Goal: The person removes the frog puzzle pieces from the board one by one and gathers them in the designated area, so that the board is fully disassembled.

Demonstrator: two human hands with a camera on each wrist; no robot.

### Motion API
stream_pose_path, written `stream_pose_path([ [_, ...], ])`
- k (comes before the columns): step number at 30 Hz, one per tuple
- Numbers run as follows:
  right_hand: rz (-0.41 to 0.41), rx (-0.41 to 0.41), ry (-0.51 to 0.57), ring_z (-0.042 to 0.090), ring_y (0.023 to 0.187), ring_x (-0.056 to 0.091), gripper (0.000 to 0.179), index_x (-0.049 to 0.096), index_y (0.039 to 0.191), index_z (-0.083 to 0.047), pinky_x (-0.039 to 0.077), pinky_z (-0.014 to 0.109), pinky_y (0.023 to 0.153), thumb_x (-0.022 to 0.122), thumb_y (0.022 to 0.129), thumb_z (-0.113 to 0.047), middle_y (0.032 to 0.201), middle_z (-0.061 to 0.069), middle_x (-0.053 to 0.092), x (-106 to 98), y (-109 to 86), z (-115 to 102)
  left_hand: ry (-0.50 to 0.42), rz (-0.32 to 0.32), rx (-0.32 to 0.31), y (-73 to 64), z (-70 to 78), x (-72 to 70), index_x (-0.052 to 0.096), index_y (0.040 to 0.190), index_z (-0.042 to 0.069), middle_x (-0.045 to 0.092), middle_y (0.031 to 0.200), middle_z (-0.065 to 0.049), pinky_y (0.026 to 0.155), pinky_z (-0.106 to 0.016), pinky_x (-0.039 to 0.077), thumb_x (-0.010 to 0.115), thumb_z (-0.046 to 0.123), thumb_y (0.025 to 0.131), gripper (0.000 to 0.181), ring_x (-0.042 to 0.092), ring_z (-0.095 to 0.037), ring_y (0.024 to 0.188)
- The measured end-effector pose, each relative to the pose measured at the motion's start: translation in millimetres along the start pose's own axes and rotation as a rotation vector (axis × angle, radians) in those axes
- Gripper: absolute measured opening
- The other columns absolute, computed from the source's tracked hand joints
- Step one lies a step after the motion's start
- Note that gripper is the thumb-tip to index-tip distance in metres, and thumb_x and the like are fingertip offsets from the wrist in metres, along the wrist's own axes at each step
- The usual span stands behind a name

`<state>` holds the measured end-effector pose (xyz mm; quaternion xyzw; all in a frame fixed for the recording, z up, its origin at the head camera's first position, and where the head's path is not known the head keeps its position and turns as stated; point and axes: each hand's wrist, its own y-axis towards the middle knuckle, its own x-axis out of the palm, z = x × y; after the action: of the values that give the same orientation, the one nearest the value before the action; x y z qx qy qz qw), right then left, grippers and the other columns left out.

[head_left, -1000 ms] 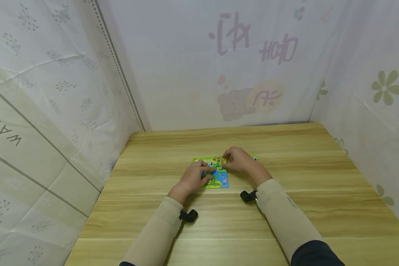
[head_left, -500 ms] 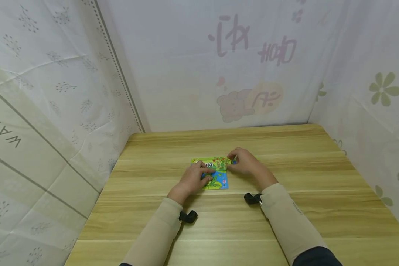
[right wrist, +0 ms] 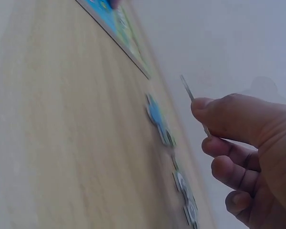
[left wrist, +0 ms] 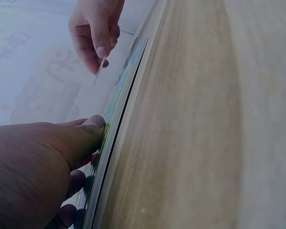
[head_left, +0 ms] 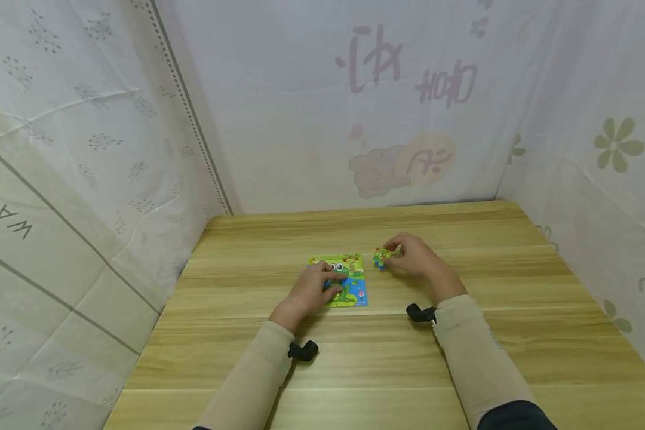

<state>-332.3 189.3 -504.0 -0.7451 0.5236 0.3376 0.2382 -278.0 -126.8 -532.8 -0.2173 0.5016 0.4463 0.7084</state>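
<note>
A square frog puzzle (head_left: 359,294), green and blue, lies flat mid-table. My left hand (head_left: 307,291) rests on its left part, thumb and fingers touching the surface and covering some of the frog. Between thumb and fingers, my right hand (head_left: 418,261) pinches a small green puzzle piece (head_left: 381,258) with red dots and a blue lower edge, just right of the puzzle. In the right wrist view this thin piece (right wrist: 186,87) appears edge-on, raised over the table. Under that hand, a blue piece (right wrist: 156,114) and a piece with white eyes (right wrist: 185,193) lie on the wood.
The wooden table (head_left: 365,370) has light grain and a rounded far edge. Printed cloth (head_left: 295,119) hangs behind it and along both sides. Each forearm wears a beige sleeve with a black wrist camera (head_left: 303,351) attached.
My right hand has moved right, carrying the green piece from the puzzle's upper right corner to beside it. It now covers the eyed piece in the head view. The left hand stays put.
</note>
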Motion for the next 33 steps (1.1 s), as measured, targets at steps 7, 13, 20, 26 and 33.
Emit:
stream_pose_path([
  [7,-0.007,0.02,0.019,0.024,0.093,0.059,0.039,0.071,0.13,-0.008,0.054,0.037,0.074,0.08,0.096,-0.026,0.124,0.009,0.064,-10.7,-5.7,9.6,-0.002,-0.014,-0.019,-0.7,2.0,-1.3,0.073,0.134,0.03,0.058,0.12,0.001,0.097,-0.041,0.05,0.071,0.036,0.101,0.033,0.056,-0.02,0.111],
  [13,0.012,0.053,0.055,0.025,0.094,0.06,0.037,0.071,0.129,-0.008,0.054,0.037,0.073,0.08,0.096,-0.023,0.124,0.01,0.064,-18.7,-9.9,23.0,-0.002,-0.01,-0.013,-0.9,2.6,-1.7,0.074,0.134,0.03,0.058,0.119,0.001,0.096,-0.042,0.05,0.072,0.035,0.101,0.033,0.056,-0.021,0.11],
  [20,-0.001,0.076,0.09,0.025,0.09,0.061,0.037,0.071,0.129,-0.007,0.056,0.036,0.07,0.079,0.096,-0.022,0.118,0.012,0.065,-29.7,-16.8,37.0,-0.006,0.002,-0.004,-0.5,1.3,-0.5,0.074,0.133,0.03,0.058,0.119,0.001,0.097,-0.042,0.051,0.072,0.035,0.102,0.032,0.056,-0.021,0.11],
  [26,-0.023,0.09,0.09,0.025,0.092,0.062,0.038,0.07,0.13,-0.002,0.054,0.035,0.073,0.078,0.097,-0.018,0.114,0.014,0.067,-38.0,-24.0,49.8,-0.019,0.0,0.001,-1.1,0.2,0.2,0.074,0.133,0.03,0.058,0.118,0.001,0.096,-0.041,0.05,0.071,0.034,0.102,0.032,0.056,-0.02,0.11],
  [33,-0.03,0.115,0.093,0.027,0.099,0.065,0.039,0.068,0.132,-0.001,0.053,0.036,0.08,0.076,0.098,-0.019,0.117,0.016,0.068,-47.4,-33.1,59.8,-0.015,-0.002,0.002,-1.0,-0.6,-0.3,0.074,0.133,0.029,0.057,0.118,0.002,0.094,-0.04,0.05,0.072,0.035,0.102,0.032,0.056,-0.02,0.109],
])
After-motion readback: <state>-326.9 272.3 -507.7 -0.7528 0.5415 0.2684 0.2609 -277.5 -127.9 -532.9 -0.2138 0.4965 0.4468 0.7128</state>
